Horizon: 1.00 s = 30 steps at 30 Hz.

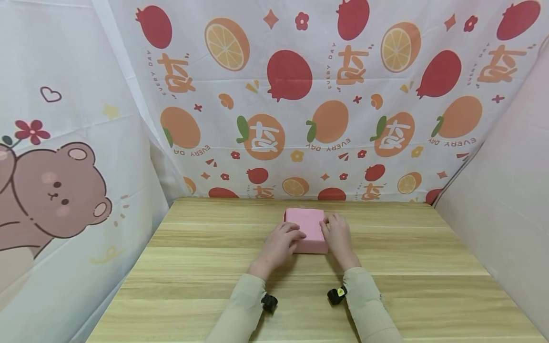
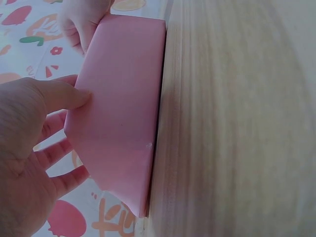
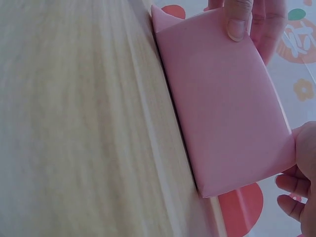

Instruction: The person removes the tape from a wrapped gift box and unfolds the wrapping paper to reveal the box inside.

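Observation:
A pink paper-covered box lies flat near the table's back edge. My left hand is at its left part, fingers over the top and spread apart. In the left wrist view the left thumb touches the upper edge of the box's front face. My right hand grips the right edge with bent fingers, and its fingertips are at the top right rim. In the right wrist view the right hand meets the box's near corner. A pointed fold of pink paper sticks out at the left end.
The box stands on a light wood-grain table. Behind it hangs a white cloth printed with fruit; another cloth with a bear is at the left. A pale curtain runs along the right. Each wrist wears a small black camera.

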### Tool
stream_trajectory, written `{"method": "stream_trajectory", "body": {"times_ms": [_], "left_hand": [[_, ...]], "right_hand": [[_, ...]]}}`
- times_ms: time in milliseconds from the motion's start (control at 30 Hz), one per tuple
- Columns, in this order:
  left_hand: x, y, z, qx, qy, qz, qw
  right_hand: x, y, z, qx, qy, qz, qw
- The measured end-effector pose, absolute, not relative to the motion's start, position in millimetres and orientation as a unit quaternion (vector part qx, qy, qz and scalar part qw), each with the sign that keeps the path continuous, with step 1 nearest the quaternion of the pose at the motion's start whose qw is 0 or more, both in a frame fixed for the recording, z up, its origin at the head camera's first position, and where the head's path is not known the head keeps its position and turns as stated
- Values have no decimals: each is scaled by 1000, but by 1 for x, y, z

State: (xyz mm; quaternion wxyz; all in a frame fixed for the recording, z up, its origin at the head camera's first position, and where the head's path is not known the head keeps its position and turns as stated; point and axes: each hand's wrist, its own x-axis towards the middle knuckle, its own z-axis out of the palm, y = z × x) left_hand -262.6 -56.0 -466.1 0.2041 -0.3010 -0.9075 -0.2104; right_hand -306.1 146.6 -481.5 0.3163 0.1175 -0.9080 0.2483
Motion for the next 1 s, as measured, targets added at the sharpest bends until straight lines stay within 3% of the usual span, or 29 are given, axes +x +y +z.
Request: {"method": "stream_trajectory", "body": {"times_ms": [1000], "left_hand": [[-264, -55, -470, -301, -905, -220, 204]], "right_hand": [[-302, 164, -476, 13, -926, 294, 237]]}}
